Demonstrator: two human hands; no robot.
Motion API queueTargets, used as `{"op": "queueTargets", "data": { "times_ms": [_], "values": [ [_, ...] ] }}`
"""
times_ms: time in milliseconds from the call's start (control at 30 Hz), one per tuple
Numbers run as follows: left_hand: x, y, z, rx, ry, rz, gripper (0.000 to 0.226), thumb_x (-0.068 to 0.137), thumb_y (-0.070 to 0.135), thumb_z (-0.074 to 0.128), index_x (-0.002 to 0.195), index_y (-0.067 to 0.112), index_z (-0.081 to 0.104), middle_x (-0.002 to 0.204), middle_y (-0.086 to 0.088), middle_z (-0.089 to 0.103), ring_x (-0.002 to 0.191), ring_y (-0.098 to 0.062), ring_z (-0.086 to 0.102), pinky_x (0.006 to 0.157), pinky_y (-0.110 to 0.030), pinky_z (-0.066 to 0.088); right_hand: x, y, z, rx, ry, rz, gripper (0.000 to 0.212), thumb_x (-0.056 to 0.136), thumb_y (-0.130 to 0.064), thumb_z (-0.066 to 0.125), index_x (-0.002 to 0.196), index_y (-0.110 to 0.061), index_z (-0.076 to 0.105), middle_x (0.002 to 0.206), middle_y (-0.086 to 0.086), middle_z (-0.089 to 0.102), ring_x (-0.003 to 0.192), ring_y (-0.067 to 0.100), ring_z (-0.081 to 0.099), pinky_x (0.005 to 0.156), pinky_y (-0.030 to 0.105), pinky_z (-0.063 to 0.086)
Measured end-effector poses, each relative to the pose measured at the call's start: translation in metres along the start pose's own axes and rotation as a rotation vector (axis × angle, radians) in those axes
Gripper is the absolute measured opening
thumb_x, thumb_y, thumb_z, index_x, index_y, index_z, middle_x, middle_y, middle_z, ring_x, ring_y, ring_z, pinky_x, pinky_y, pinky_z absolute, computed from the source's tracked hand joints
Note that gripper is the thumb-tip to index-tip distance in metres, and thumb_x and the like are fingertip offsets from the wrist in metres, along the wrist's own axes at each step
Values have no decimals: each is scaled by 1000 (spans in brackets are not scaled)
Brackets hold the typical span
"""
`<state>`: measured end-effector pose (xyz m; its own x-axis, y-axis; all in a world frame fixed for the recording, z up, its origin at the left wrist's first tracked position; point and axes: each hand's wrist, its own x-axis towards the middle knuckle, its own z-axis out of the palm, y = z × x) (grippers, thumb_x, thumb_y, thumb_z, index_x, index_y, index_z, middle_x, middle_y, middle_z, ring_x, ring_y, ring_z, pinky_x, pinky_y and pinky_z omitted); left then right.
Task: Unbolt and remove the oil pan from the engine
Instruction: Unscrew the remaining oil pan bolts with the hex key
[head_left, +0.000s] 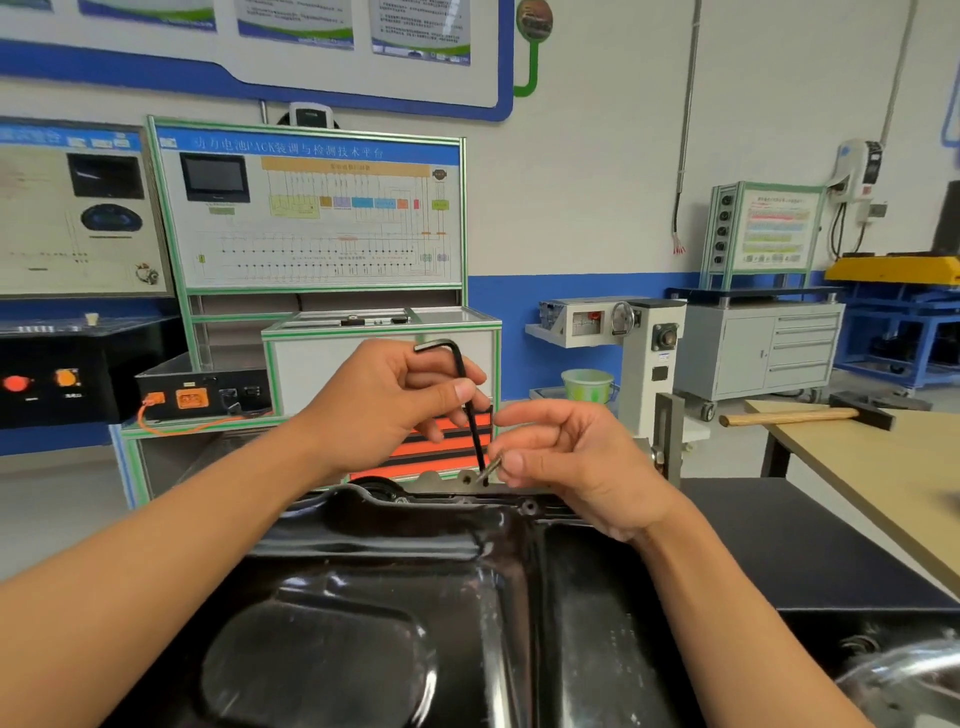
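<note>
Black, glossy pressed metal fills the lower frame: the black stamped-metal oil pan (363, 597), bulged side up, directly below the camera. Its far flange (529, 506) runs across mid-frame with one open bolt hole showing. A dark flat bench surface (779, 545) lies just to the right of the pan.

Left hand (384, 395): fingers curled, thumb pressed against the long shaft of a black L-shaped steel hex key (467, 405). The short arm points left above the knuckles; the shaft is near vertical, tip down at the flange. Whether the tip is seated in a hole is not resolvable, since the right thumb crowds it.

Right hand (566, 467): thumb and a curled finger pinch a small dull-metal bolt (491, 466). The bolt is tilted, just beside the key's tip and just above the flange. Index finger extended leftward, free.

Room: white wall with a blue lower band; grey floor. Behind the hands stands a green-framed training board with a printed wiring diagram and a small dark screen (311, 218). Lower left of it is a black box with orange connectors and an orange cable (202, 395). To the right, a pale wooden table (883, 467) carries a wooden-handled hammer (789, 415). Beyond it are a grey metal drawer cabinet on castors (769, 353) and a light green plastic bucket (587, 384).
</note>
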<state>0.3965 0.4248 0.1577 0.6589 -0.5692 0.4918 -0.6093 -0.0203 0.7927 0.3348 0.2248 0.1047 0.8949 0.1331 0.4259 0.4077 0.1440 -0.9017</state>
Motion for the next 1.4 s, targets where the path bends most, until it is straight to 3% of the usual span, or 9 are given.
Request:
{"op": "queueTargets", "data": {
  "times_ms": [233,433,667,867,967,1067,1167,1300,1400],
  "values": [
    [6,33,41,-161,-15,-57,7,92,11,64,95,11,71,89,-9,77,73,-16,72,53,-21,56,-68,-41,-7,-28,283,-80,31,59,2,78,89,-4,72,83,13,78,72,17,75,68,24,61],
    [-6,62,173,-86,-292,-102,6,92,13,68,96,12,72,84,-5,77,69,-10,71,56,-24,57,-188,-84,-46,-140,612,-128,33,57,1,81,87,-6,71,88,14,78,79,18,76,72,23,60],
    [-54,89,367,-175,-615,-160,5,92,12,69,91,9,73,72,-1,75,61,-6,67,52,-24,54,-361,-116,-102,-496,880,121,17,74,13,79,82,1,70,75,8,76,69,14,73,68,23,57],
    [-84,105,486,-113,-717,-236,14,91,15,69,80,9,75,73,-6,75,58,-8,66,51,-19,51,-462,-125,-142,-853,1015,301,19,80,6,77,79,-12,71,79,3,76,68,4,69,66,18,54],
    [-84,104,517,20,-715,-187,21,89,14,68,71,6,73,65,-3,72,54,-12,65,52,-26,56,-491,-125,-166,-1068,1041,404,12,83,-3,75,84,-15,75,80,-1,75,67,2,64,67,17,53],
    [-74,92,532,214,-633,-140,24,87,17,68,67,5,71,66,-4,71,64,-24,70,65,-40,61,-505,-110,-185,-1155,1111,460,8,82,-6,74,86,-13,77,80,-4,74,66,2,58,64,8,44],
    [-60,78,538,324,-548,-140,28,87,20,69,68,0,68,62,-8,64,69,-33,71,69,-45,60,-506,-92,-194,-1206,1083,503,15,83,-9,68,89,-20,77,82,-14,69,73,-4,59,68,3,41],
    [-43,64,548,381,-456,-181,34,90,24,68,58,12,64,61,-5,65,63,-27,67,61,-34,55,-502,-88,-209,-1315,1043,567,15,86,-17,67,94,-26,76,92,-10,67,90,9,59,74,18,40],
    [-33,61,559,365,-458,-164,26,90,21,67,65,16,70,72,-4,70,69,-25,71,69,-37,60,-503,-88,-219,-1283,1037,584,15,85,-15,68,95,-24,75,96,-8,71,94,11,61,79,21,44]
  ]
}}
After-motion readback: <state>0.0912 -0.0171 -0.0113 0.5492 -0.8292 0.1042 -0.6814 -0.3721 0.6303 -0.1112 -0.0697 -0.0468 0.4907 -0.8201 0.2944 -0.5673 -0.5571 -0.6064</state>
